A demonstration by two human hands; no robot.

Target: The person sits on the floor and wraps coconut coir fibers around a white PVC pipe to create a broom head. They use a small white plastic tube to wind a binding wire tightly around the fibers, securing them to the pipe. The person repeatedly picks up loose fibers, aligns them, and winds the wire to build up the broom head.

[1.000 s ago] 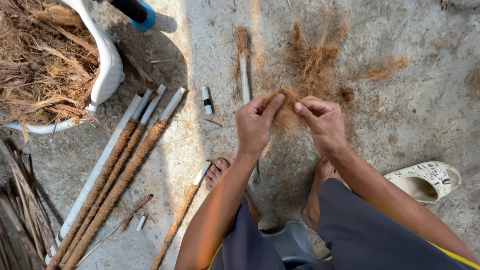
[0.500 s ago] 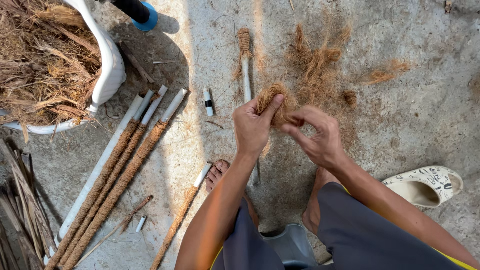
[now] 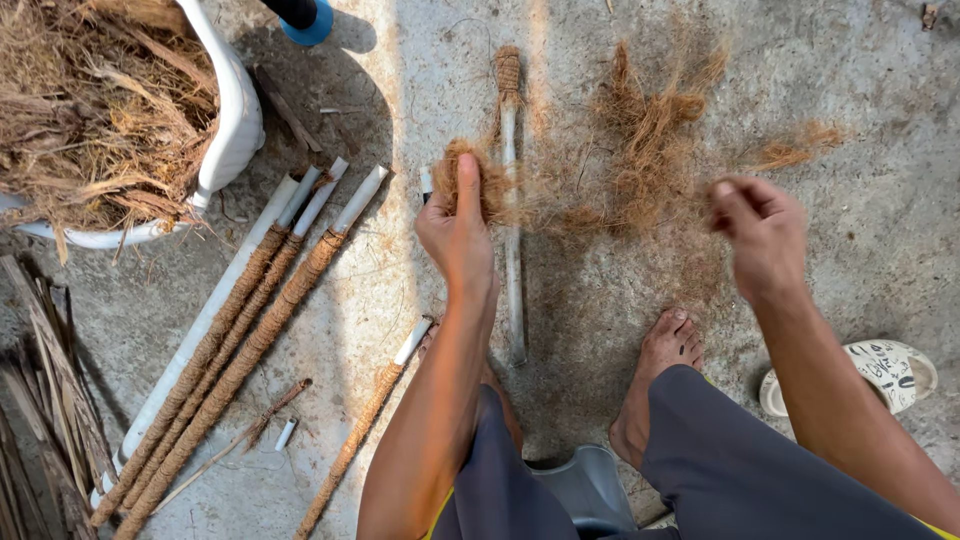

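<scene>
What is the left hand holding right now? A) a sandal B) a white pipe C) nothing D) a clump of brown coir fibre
D: the left hand pinches a clump of brown fibre under its thumb, above the white pipe lying on the concrete floor; the right hand is apart from it, fingers curled, and any strands in it are too fine to tell.

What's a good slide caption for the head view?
Left hand grips a tuft of brown fibre above a white pipe; right hand hovers by loose fibre.
</scene>
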